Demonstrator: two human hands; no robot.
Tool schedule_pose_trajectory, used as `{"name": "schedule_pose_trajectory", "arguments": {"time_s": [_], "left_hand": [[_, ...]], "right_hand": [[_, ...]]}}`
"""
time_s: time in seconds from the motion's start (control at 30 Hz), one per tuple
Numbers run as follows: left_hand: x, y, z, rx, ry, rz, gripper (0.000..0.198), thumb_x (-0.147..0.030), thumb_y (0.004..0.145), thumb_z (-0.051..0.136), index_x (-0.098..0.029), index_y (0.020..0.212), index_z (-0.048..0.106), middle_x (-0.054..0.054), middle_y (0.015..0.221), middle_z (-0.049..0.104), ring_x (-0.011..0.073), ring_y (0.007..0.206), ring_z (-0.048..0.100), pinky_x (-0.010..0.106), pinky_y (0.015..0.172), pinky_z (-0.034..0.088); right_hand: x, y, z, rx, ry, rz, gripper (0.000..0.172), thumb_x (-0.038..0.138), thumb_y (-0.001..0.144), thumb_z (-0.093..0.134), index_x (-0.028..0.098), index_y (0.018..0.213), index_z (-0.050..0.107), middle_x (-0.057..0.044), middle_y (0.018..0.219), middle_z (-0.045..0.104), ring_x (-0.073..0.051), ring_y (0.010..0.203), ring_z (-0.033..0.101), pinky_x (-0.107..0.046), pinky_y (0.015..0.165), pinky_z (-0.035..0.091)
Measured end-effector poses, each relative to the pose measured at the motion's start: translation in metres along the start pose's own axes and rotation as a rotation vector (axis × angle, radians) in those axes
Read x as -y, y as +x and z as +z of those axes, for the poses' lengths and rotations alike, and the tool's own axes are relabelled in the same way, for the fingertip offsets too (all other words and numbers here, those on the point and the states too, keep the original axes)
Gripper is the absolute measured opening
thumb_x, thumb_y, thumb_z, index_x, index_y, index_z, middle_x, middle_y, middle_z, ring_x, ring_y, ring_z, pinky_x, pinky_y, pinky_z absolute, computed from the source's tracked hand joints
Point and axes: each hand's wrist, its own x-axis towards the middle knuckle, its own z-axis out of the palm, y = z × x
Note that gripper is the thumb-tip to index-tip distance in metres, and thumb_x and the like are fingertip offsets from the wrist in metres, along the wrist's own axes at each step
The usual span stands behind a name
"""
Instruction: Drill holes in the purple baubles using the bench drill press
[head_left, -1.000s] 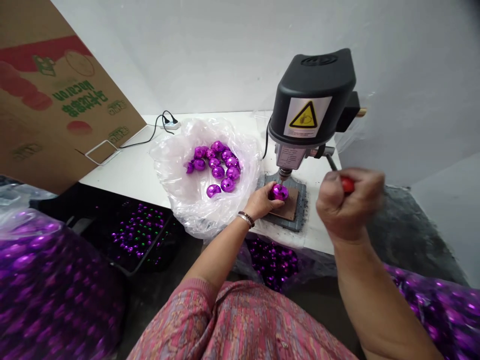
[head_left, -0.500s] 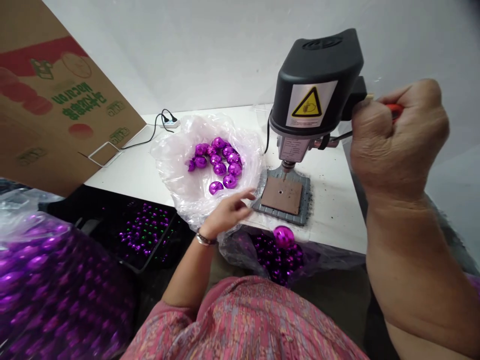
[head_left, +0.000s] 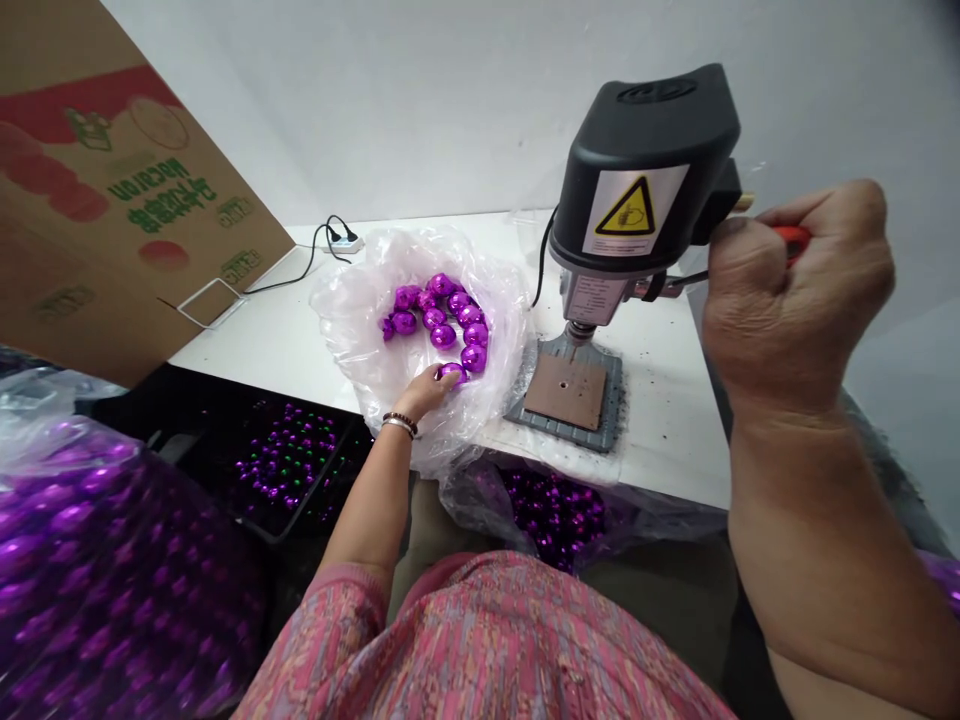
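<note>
Head: left hand across bag edge, on purple ball

The purple balls before you have a mirror-bright, metallic-looking gloss, and the bag around them is thin, crinkled, see-through plastic. Your drill wears a smooth black hood that looks like satin plastic, over a grey metal-looking base and a smooth, matt brown board. Your table has a smooth white top, the box to your left is dull brown cardboard, and your shirt is soft-looking, matt cloth.
</note>
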Motion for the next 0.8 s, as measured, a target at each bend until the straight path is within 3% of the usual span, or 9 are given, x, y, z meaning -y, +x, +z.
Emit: {"name": "schedule_pose_trajectory", "arguments": {"time_s": [0.1,0.2,0.3,0.43,0.53,0.63,0.8], "left_hand": [[-0.009,-0.005,0.003,-0.039,-0.248,0.026,0.038,-0.036,0.071,0.072,-0.016,0.102,0.062,0.002,0.079,0.065,0.0124,0.068,0.058,0.022,0.06,0.044],[-0.024,-0.018,-0.003,-0.097,-0.559,0.104,0.053,-0.037,0.074,0.066,-0.022,0.123,0.052,0.003,0.099,0.067,0.012,0.077,0.064,0.023,0.065,0.049],[-0.044,-0.035,-0.003,0.069,-0.698,0.169,0.065,-0.038,0.076,0.063,-0.027,0.138,0.043,0.003,0.104,0.067,0.0126,0.079,0.067,0.025,0.068,0.052],[-0.069,-0.048,0.021,0.353,-0.609,0.227,0.059,-0.037,0.072,0.072,-0.02,0.127,0.057,0.006,0.104,0.069,0.0137,0.078,0.066,0.024,0.065,0.052],[-0.08,-0.047,0.047,0.448,-0.524,0.272,0.051,-0.04,0.072,0.075,-0.017,0.115,0.062,0.006,0.1,0.068,0.0134,0.078,0.064,0.022,0.059,0.047],[-0.084,-0.041,0.067,0.45,-0.418,0.323,0.049,-0.04,0.073,0.075,-0.015,0.113,0.063,0.004,0.093,0.066,0.0125,0.076,0.059,0.022,0.061,0.046],[-0.082,-0.031,0.084,0.315,-0.177,0.353,0.053,-0.036,0.072,0.076,-0.014,0.119,0.063,0.004,0.099,0.068,0.0157,0.087,0.059,0.027,0.079,0.048]], "right_hand": [[-0.001,-0.001,0.0,0.01,0.013,-0.007,0.019,0.032,0.091,0.046,0.014,0.086,0.052,0.002,0.085,0.06,-0.003,0.07,0.047,-0.022,0.07,0.039],[0.001,-0.002,0.0,0.02,0.037,0.012,0.017,0.031,0.09,0.048,0.014,0.084,0.05,0.001,0.083,0.057,-0.004,0.069,0.044,-0.022,0.07,0.037],[0.006,0.002,-0.002,0.03,0.043,0.073,0.015,0.027,0.087,0.052,0.016,0.08,0.045,0.002,0.077,0.05,-0.004,0.066,0.038,-0.024,0.069,0.034],[0.016,0.022,-0.003,0.099,0.027,0.232,0.023,0.021,0.089,0.051,0.018,0.072,0.035,0.005,0.067,0.037,-0.005,0.063,0.029,-0.025,0.07,0.028],[0.019,0.046,0.001,0.153,0.014,0.353,0.034,0.016,0.089,0.052,0.019,0.064,0.029,0.006,0.061,0.029,-0.005,0.062,0.023,-0.026,0.068,0.023],[0.016,0.064,0.007,0.183,0.017,0.419,0.039,0.018,0.089,0.051,0.018,0.059,0.027,0.006,0.058,0.023,-0.005,0.06,0.02,-0.027,0.065,0.019],[0.012,0.07,0.012,0.191,0.034,0.442,0.041,0.021,0.091,0.051,0.016,0.058,0.027,0.006,0.058,0.02,-0.004,0.061,0.018,-0.026,0.064,0.018]]}}
